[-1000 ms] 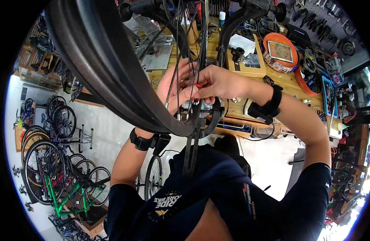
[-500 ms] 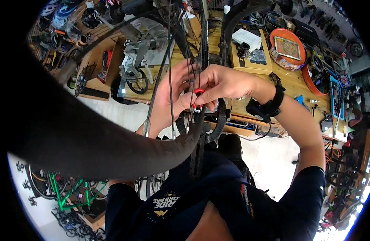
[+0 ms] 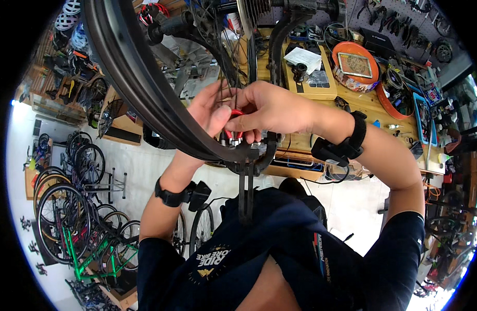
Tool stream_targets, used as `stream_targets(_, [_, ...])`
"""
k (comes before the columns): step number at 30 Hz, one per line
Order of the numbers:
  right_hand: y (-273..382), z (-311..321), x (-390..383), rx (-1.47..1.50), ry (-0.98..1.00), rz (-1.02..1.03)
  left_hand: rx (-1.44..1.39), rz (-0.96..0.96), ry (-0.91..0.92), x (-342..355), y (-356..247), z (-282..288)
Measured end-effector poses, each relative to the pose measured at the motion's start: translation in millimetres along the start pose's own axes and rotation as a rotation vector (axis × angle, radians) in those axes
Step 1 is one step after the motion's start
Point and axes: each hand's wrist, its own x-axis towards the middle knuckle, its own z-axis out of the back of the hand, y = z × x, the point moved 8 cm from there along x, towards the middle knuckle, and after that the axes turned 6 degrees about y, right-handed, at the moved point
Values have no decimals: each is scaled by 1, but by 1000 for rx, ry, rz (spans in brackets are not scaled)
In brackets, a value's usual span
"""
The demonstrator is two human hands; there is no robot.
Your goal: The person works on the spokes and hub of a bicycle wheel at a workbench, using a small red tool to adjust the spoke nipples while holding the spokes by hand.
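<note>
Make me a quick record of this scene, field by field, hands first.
Right hand: pinching the red tool
Left hand: beside the red tool; contact unclear
Wheel: in the black stand
Bench: wooden; bears a box and an orange tray
Floor, at left: bikes, one green

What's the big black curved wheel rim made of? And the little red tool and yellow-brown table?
Big black curved wheel rim: satin metal or carbon; its soft sheen fits both.

Small glossy red tool: maybe plastic or coated metal, going by its bright colour; part is hidden.

Flat yellow-brown table: probably smooth wood, from its warm, streaky surface.
</note>
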Motion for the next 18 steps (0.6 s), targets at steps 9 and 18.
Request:
stream_targets(9, [52, -10, -7, 138, -3, 7, -180, 203, -145, -4, -59, -8])
stream_targets(18, [-14, 5, -2, -54, -27, -56, -24, 170, 207, -1, 0, -6])
